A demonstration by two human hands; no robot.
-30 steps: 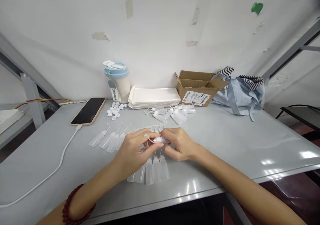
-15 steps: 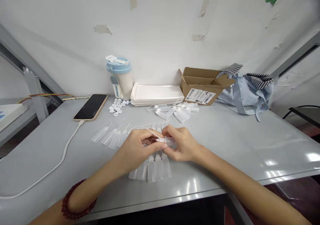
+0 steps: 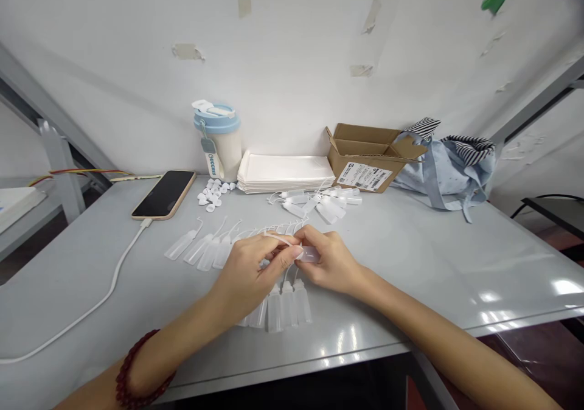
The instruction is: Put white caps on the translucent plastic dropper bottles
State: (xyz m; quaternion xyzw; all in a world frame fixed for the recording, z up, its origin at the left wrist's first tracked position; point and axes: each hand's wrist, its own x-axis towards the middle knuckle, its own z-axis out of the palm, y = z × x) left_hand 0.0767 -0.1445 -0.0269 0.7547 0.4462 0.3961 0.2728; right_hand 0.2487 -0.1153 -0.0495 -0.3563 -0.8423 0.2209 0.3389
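My right hand [image 3: 335, 263] is closed round the body of a small translucent plastic squeeze bottle [image 3: 311, 253], held sideways above the table. The fingers of my left hand [image 3: 258, 265] pinch its neck end, hiding the nozzle. A thin white strap [image 3: 279, 237] sticks out above the left fingers. Beneath and behind both hands lie more such bottles: a front row [image 3: 289, 305], partly covered by my left hand, and a back row [image 3: 207, 253] with thin curved straps.
Against the wall stand a blue-lidded cup [image 3: 228, 145], a stack of white trays [image 3: 287, 170], an open cardboard box [image 3: 365, 160] and a blue cloth bag [image 3: 444, 173]. White caps [image 3: 210, 197], a pile of bottles [image 3: 331, 204] and a phone [image 3: 165, 196] on a white cable [image 3: 119, 270] lie on the grey table.
My left thumb and fingers have closed over the bottle's white nozzle, which showed between the hands before. My right hand keeps its hold on the body.
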